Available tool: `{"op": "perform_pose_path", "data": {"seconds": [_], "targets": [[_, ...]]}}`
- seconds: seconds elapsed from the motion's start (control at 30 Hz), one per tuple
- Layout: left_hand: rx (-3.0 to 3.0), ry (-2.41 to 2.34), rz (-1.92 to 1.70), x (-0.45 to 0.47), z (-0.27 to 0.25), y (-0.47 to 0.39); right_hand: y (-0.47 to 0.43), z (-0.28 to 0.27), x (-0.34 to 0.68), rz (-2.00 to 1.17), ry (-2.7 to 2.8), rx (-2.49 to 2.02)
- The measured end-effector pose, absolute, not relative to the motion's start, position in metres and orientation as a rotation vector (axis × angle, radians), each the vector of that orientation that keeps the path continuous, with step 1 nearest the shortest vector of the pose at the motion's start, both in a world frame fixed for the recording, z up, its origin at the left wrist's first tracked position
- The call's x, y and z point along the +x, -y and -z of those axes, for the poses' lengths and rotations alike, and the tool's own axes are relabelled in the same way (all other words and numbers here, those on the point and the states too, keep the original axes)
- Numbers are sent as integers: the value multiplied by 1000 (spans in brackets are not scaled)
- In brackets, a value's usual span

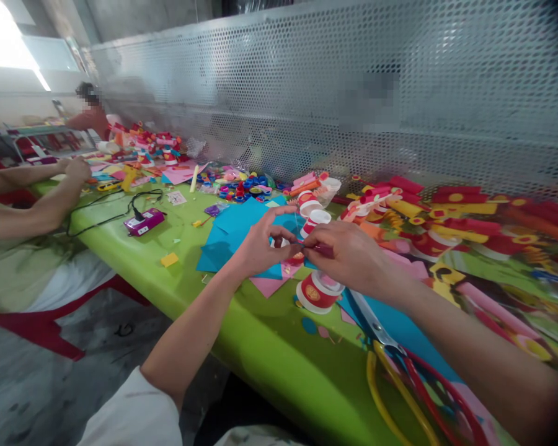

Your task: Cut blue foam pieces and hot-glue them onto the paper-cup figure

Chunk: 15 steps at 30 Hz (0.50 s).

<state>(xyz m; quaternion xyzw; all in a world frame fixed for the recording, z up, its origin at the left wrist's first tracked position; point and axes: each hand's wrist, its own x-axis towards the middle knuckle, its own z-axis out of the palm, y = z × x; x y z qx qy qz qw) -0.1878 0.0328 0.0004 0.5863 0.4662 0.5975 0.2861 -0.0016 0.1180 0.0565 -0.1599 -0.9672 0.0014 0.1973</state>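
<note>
My left hand [266, 244] is closed in a pinch, thumb against a finger, with the index finger stretched out above. My right hand [351, 255] meets it fingertip to fingertip, also pinching. Whatever lies between them is tiny and mostly hidden; a thin thread-like line rises near the left fingertips. Just below stands a red and white paper cup [317, 292] with a gold emblem. Behind my fingers is another white-rimmed cup [316, 220]. Large scissors [385, 344] with one yellow and one red handle lie under my right forearm, blades apart from both hands.
Blue foam sheets [221, 238] lie on the green table [255, 337]. Colourful foam pieces [451, 217] are heaped at right, before a perforated metal panel [260, 80]. A purple power socket [145, 222] with a black cord sits left, near another person's arms [41, 204].
</note>
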Motion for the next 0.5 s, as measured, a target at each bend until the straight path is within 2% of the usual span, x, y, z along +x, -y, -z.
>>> {"op": "perform_pose_path", "data": {"seconds": [0.5], "targets": [[1569,-1239,-1598,-189,-1,-30,-123,-53,-1,10,2688,-415]]}}
